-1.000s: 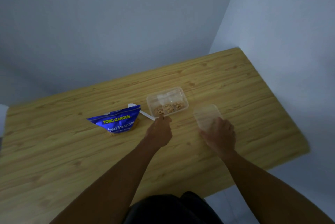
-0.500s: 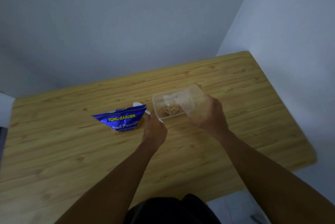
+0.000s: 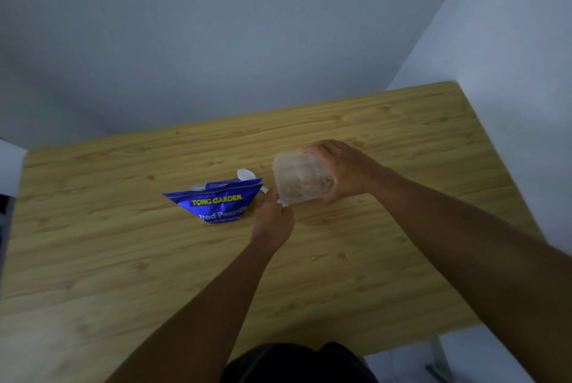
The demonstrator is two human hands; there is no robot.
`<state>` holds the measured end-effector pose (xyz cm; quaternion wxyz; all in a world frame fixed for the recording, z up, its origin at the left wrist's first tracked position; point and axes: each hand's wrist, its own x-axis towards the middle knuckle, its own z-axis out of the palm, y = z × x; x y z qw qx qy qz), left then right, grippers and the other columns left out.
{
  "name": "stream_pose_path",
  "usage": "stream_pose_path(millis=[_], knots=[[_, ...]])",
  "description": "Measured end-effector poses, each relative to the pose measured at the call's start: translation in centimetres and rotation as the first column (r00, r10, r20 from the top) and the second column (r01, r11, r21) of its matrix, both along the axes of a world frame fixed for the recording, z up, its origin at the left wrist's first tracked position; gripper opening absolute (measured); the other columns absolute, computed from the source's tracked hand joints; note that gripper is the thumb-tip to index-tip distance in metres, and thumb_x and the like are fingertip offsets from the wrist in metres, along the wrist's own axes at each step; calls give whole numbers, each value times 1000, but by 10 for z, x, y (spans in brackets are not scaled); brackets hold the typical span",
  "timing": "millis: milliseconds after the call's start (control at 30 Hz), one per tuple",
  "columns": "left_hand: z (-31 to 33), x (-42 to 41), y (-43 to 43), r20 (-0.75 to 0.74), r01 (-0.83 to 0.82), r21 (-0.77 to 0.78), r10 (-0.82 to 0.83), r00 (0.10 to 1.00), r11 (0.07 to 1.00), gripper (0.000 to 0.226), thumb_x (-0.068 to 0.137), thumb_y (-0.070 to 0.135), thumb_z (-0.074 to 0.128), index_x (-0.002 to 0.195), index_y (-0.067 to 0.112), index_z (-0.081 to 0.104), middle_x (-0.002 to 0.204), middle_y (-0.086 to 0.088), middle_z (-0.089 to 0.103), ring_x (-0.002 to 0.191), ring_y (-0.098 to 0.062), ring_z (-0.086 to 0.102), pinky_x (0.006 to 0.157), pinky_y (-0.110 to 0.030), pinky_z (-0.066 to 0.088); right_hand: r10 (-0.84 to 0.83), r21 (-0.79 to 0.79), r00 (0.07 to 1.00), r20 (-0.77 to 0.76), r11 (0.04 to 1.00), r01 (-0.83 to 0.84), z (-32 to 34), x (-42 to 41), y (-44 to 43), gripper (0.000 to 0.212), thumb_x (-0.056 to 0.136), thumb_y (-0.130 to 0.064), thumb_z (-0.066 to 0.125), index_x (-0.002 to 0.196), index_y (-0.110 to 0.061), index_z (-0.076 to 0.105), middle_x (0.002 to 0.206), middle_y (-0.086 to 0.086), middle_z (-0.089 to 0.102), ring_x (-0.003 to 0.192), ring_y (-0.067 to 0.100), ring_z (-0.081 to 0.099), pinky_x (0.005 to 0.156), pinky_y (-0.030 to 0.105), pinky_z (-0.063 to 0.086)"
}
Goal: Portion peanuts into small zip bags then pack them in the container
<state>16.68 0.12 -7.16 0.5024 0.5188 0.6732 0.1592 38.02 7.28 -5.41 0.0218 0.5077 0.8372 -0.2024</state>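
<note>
A clear plastic container [image 3: 294, 195] stands mid-table with brownish peanut portions showing dimly through it. My right hand [image 3: 343, 172] grips the clear lid [image 3: 297, 170] from the right and holds it on top of the container. My left hand [image 3: 274, 221] is at the container's near-left corner, its fingertips pinching that corner. A blue peanut bag [image 3: 221, 203] lies just left of my left hand. A white plastic spoon [image 3: 246, 174] rests behind the bag, its handle running toward the container.
The wooden table [image 3: 123, 258] fills the view, set into a corner of grey walls at the back and right. Its near edge and right edge drop to a pale floor [image 3: 483, 358].
My right hand lifted the lid from the table at the right, carried it left and set it over the container. My left hand stayed at the container's near-left corner.
</note>
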Motion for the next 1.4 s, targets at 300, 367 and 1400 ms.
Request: stream_pose_path(millis=[300, 367, 1400], knots=[[-5, 5, 11, 55, -103, -21, 104, 993, 994, 35, 89, 14, 52, 120, 27, 59, 107, 4, 69, 100, -19, 67, 89, -40, 56, 36, -21, 999, -3, 999, -36, -21, 2, 11, 114, 50, -54, 80, 149, -20, 36, 147, 3, 44, 135, 25, 42, 115, 40, 35], [-7, 5, 12, 58, -123, -25, 124, 991, 992, 36, 88, 13, 51, 121, 23, 59, 109, 1, 69, 99, -20, 68, 88, -39, 56, 52, -9, 999, -7, 999, -53, -23, 2, 13, 113, 49, -55, 79, 148, -19, 38, 147, 4, 45, 135, 26, 43, 115, 41, 35], [1, 11, 6, -251, 14, 26, -7, 968, 1000, 42, 97, 13, 44, 138, 4, 40, 139, -21, 43, 125, -36, 47, 99, -41, 43, -873, -236, 288, -393, 398, 886, -38, -2, -42, 38, 92, -26, 67, 126, -10, 65, 101, 7, 69, 95, 24, 64, 90, 37, 52]])
